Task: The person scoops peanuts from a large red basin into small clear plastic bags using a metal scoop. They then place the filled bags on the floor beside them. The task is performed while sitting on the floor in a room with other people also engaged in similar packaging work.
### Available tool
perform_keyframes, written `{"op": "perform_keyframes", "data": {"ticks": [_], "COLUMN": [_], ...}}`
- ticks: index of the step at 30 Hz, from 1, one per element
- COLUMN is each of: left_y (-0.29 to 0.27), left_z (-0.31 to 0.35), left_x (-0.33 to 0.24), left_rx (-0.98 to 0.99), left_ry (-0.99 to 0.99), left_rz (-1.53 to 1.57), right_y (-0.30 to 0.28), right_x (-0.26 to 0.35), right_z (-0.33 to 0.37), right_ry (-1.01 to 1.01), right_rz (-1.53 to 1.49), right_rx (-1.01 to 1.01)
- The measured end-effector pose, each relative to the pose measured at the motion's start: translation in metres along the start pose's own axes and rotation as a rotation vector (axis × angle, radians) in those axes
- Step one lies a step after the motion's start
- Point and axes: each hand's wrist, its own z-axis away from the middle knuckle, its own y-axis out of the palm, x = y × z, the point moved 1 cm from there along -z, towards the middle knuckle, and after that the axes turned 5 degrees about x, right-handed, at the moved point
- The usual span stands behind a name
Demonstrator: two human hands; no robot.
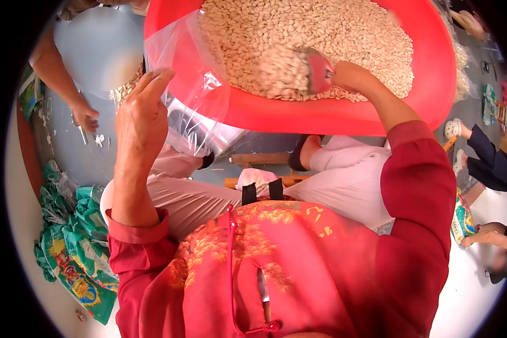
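Note:
A large red tub (253, 115) full of pale, shelled-looking nuts (355, 39), perhaps pistachios, lies in front of me. My right hand (349, 77) grips a scoop (320, 71) heaped with nuts, low over the near part of the pile; motion blurs the load. At the tub's left rim, my left hand (145, 104) is raised with its fingers bent together on the edge of a clear plastic bag (194, 73). The bag spreads from those fingers toward the scoop, its mouth partly over the tub. Its lower part hangs beside my left knee.
Beyond my left hand, another person's hand (85, 117) is near the grey floor beside a pale blue rounded thing (98, 48). Green printed bags (79, 253) lie heaped at the lower left. On the right, a person in dark clothes holds a colourful bag (463, 222). A wooden bar (265, 158) lies between my legs.

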Motion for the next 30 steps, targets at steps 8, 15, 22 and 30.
{"op": "perform_keyframes", "data": {"ticks": [8,15,22,30], "left_y": [-0.008,-0.007,-0.011,-0.005], "left_z": [0.005,0.009,0.006,0.008], "left_x": [0.0,0.002,-0.001,0.004], "left_rx": [0.033,0.09,0.09,0.143], "left_ry": [-0.018,-0.058,-0.035,-0.116], "left_rz": [-0.038,-0.008,-0.022,-0.026], "right_y": [-0.055,-0.021,-0.048,-0.066], "right_x": [-0.06,-0.056,0.03,0.024], "right_z": [0.003,-0.017,-0.015,-0.001], "right_ry": [0.202,0.099,-0.006,0.165], "right_rz": [0.3,0.268,-0.114,0.371], "right_rx": [-0.265,-0.178,-0.011,-0.337]}}
